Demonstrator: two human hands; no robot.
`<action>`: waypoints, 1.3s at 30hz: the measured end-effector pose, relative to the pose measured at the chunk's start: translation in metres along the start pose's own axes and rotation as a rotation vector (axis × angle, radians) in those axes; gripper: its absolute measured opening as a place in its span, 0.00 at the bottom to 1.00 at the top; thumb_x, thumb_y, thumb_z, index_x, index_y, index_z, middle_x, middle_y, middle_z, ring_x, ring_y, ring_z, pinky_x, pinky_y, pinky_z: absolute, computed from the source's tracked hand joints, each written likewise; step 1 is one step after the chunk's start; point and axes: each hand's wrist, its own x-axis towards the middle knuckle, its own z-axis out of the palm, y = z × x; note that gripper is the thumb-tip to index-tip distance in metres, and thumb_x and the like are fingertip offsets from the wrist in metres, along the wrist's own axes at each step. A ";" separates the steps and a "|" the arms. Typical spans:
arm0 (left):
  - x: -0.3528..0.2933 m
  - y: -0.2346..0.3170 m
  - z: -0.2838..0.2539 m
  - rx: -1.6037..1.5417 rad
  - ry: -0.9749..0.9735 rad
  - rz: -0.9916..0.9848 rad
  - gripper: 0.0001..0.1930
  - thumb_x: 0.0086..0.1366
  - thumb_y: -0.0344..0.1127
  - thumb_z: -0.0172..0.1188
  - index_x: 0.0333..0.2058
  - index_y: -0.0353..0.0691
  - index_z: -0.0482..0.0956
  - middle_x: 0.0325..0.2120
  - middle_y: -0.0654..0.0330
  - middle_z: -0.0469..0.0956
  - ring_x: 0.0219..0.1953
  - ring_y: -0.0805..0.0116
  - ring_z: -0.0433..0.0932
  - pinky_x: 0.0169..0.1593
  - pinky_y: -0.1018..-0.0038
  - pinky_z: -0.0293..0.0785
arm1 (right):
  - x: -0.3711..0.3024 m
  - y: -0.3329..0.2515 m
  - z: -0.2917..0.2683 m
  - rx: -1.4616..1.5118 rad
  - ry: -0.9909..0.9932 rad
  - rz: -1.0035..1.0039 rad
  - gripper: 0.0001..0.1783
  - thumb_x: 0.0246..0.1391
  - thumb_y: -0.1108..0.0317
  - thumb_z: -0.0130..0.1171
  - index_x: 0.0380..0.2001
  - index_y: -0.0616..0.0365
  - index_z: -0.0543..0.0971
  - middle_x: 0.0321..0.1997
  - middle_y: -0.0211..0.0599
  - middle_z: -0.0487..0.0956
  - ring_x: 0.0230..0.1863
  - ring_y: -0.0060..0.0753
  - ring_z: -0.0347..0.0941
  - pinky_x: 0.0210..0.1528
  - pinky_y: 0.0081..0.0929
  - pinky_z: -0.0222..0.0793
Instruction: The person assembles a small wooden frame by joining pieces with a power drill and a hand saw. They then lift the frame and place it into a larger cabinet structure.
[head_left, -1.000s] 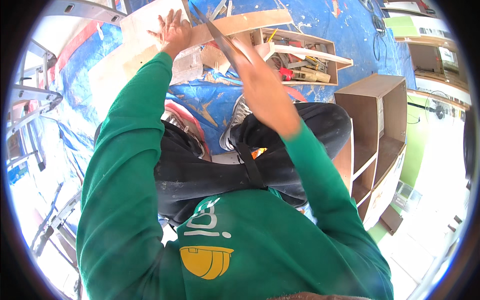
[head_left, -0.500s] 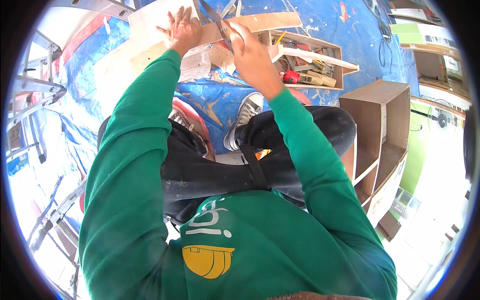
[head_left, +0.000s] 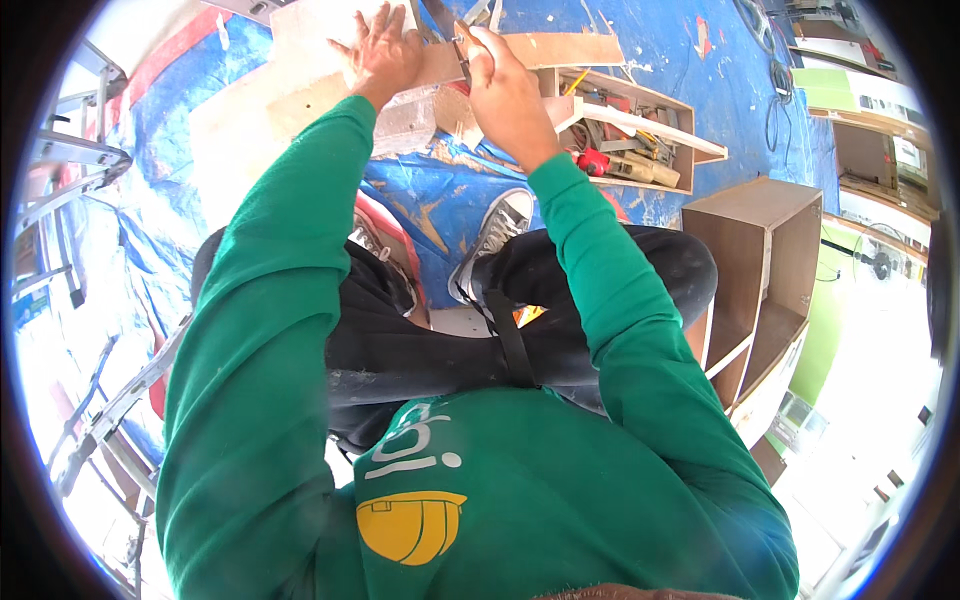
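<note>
My left hand [head_left: 385,58] lies flat, fingers spread, on the pale boards at the top of the view. Under and beside it runs a long thin strip of wood [head_left: 570,48], stretching to the right. My right hand [head_left: 510,105] is closed around the handle of a handsaw, mostly hidden by the fingers. The saw's dark blade [head_left: 438,18] crosses the strip just right of my left hand. Whether its teeth have cut into the wood cannot be made out. A large pale board [head_left: 235,125] lies to the left of these pieces.
Right of my right hand stands a wooden toolbox [head_left: 684,140] with several tools, including a red one [head_left: 592,162]. A brown open cabinet [head_left: 750,208] is by my right knee. Metal ladders [head_left: 80,150] stand at left. Blue tarp [head_left: 735,120] covers the floor.
My right hand and the handsaw have moved a little forward, away from me. My left hand stays flat on the wood. The whole view has shifted slightly.
</note>
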 end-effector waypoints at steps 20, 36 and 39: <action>-0.001 -0.003 -0.009 -0.062 0.045 0.013 0.31 0.76 0.54 0.44 0.76 0.65 0.64 0.81 0.69 0.54 0.83 0.46 0.44 0.74 0.18 0.30 | -0.017 0.008 0.001 0.032 0.021 -0.009 0.26 0.78 0.58 0.44 0.70 0.61 0.69 0.61 0.65 0.80 0.62 0.70 0.76 0.65 0.51 0.71; -0.033 0.027 -0.018 -0.104 0.091 -0.081 0.42 0.72 0.72 0.46 0.77 0.57 0.63 0.81 0.58 0.52 0.81 0.27 0.34 0.69 0.13 0.24 | -0.013 -0.018 -0.025 -0.047 -0.107 0.170 0.25 0.75 0.58 0.46 0.67 0.61 0.71 0.53 0.65 0.83 0.54 0.71 0.80 0.57 0.56 0.75; -0.028 0.028 -0.017 -0.106 0.024 -0.135 0.42 0.73 0.71 0.46 0.78 0.57 0.60 0.81 0.58 0.50 0.81 0.28 0.33 0.69 0.13 0.24 | -0.031 -0.011 -0.016 -0.045 0.014 0.057 0.25 0.76 0.58 0.46 0.67 0.60 0.71 0.52 0.66 0.83 0.53 0.71 0.80 0.57 0.56 0.76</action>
